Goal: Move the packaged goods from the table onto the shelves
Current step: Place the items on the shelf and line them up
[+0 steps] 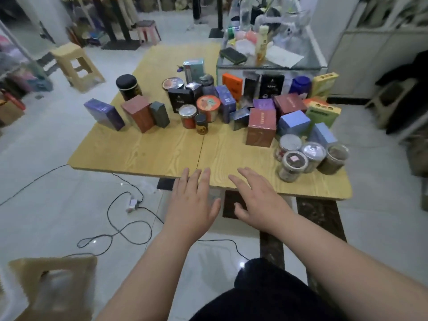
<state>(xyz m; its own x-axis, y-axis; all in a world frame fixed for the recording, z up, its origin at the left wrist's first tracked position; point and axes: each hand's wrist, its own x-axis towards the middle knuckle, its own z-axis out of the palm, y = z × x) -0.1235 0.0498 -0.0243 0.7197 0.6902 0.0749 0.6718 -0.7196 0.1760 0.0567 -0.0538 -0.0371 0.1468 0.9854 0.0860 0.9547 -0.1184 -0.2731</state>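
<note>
Many boxes (261,126) and jars (292,165) crowd the table (143,151) on seemingly tiled floor (58,205).

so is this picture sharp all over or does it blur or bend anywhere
In the head view the red-brown box mid-table is fairly sharp, the beige stool at lower left is smeared, the wide lens bows the table edge, and the glossy floor shows small glints.

Boxes (261,126) and jars (293,165) stand on the table (143,151).
</note>
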